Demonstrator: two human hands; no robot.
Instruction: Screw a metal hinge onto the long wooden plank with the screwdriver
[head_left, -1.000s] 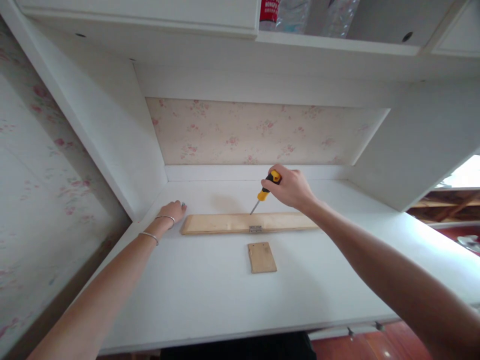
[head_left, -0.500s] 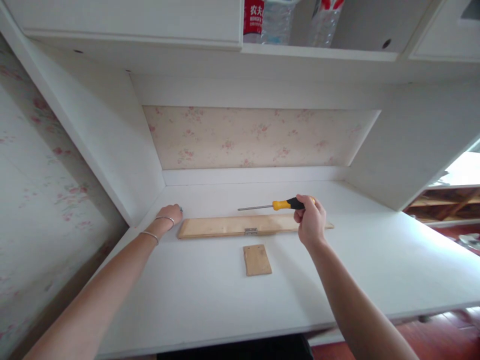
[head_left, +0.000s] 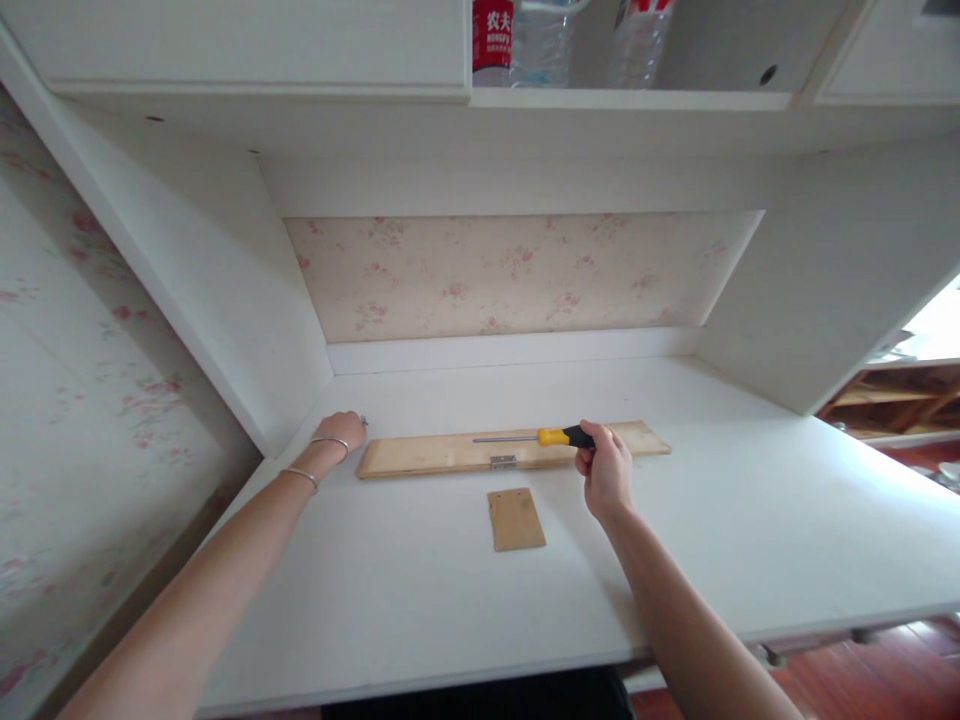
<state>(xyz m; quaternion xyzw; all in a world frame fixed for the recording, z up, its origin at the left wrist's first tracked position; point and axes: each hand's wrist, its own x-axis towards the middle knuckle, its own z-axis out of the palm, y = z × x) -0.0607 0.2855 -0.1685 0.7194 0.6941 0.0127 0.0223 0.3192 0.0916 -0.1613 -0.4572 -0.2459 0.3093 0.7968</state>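
My right hand [head_left: 606,468] is wrapped round the yellow and black handle of a screwdriver [head_left: 559,437]. Its thin metal shaft points left and shows in front of the long wooden board [head_left: 424,455]. A small metal hinge [head_left: 503,462] sits at the board's near edge. Just beyond the board's left end is my left hand [head_left: 339,432], its fingers closed and turned down to the tabletop. Tiny metal pieces [head_left: 365,421] show at its fingertips; whether they are gripped is unclear. Nearer to me lies a small flat wooden piece [head_left: 517,519] with two holes by its far edge.
The white desk [head_left: 390,590] has side panels and an overhead cabinet [head_left: 262,50]. Plastic bottles [head_left: 541,45] stand in the cabinet's open section. Flowered wallpaper covers the wall [head_left: 450,280] behind. A wooden shelf [head_left: 892,395] shows at the far right.
My right hand has brought the screwdriver lower and slightly left, from beyond the board to in front of it. My left hand stays in about the same place.
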